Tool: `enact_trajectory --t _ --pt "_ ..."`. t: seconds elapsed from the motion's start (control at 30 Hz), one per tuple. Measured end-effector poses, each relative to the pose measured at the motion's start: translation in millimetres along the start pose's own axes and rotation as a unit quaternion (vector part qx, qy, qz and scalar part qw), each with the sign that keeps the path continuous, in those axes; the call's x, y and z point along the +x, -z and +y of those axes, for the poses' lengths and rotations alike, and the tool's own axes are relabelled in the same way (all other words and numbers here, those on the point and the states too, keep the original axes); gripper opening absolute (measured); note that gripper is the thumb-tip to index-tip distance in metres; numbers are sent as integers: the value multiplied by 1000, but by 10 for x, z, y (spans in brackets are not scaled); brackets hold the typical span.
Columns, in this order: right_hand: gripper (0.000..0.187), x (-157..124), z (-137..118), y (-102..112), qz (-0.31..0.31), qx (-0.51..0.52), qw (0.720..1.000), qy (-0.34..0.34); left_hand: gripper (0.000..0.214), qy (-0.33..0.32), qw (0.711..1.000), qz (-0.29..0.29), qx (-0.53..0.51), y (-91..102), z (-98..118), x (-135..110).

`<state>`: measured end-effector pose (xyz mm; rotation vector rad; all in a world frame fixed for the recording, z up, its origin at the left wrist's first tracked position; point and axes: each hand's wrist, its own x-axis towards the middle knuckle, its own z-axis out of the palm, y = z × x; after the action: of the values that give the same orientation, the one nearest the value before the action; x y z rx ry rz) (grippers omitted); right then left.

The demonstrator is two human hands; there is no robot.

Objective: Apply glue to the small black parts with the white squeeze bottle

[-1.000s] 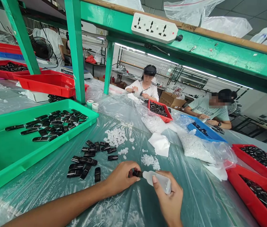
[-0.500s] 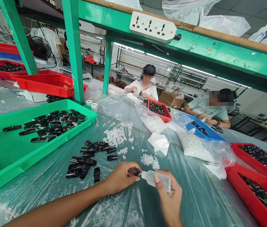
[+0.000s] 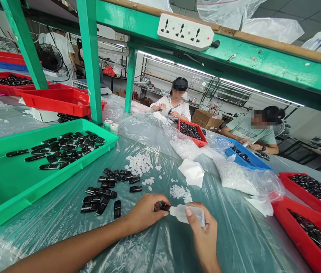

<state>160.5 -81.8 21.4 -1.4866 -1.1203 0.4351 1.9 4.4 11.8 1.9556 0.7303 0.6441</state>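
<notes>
My left hand (image 3: pixel 146 212) pinches a small black plastic part (image 3: pixel 164 207) just above the plastic-covered table. My right hand (image 3: pixel 203 235) is wrapped round a small translucent squeeze bottle (image 3: pixel 189 214), whose nozzle points left and touches the black part. Several more black parts (image 3: pixel 103 189) lie loose on the sheet just left of my hands. Small white pieces (image 3: pixel 139 165) are heaped beyond them, with a smaller heap (image 3: pixel 181 193) right above my hands.
A green tray (image 3: pixel 7 189) with black parts stands at left, red trays (image 3: pixel 55 100) behind it. Red bins (image 3: pixel 305 242) of black parts sit at right. A bag of white pieces (image 3: pixel 234 176), a white cloth (image 3: pixel 192 172) and two seated co-workers (image 3: pixel 174 102) lie beyond. A green shelf with a power strip (image 3: pixel 184 32) hangs overhead.
My hands stay together over the same spot; the bottle has tipped a little flatter with its nozzle at the black part. Nothing else has moved.
</notes>
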Motion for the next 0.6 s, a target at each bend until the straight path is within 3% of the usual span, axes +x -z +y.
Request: enact_trajectory --t 0.13,0.37,0.47,0.6 --pt "27 -1 30 5 13 -19 1000 20 14 0 1000 -3 16 13 13 -3" --pt "22 -45 42 37 18 -116 986 115 15 -6 999 -4 40 18 9 -8" --pt "24 -35 19 42 16 -101 990 93 15 -14 1000 -6 27 13 13 -9" --pt "29 3 4 29 5 -17 1000 7 18 -15 999 -23 -24 -6 -24 -2"
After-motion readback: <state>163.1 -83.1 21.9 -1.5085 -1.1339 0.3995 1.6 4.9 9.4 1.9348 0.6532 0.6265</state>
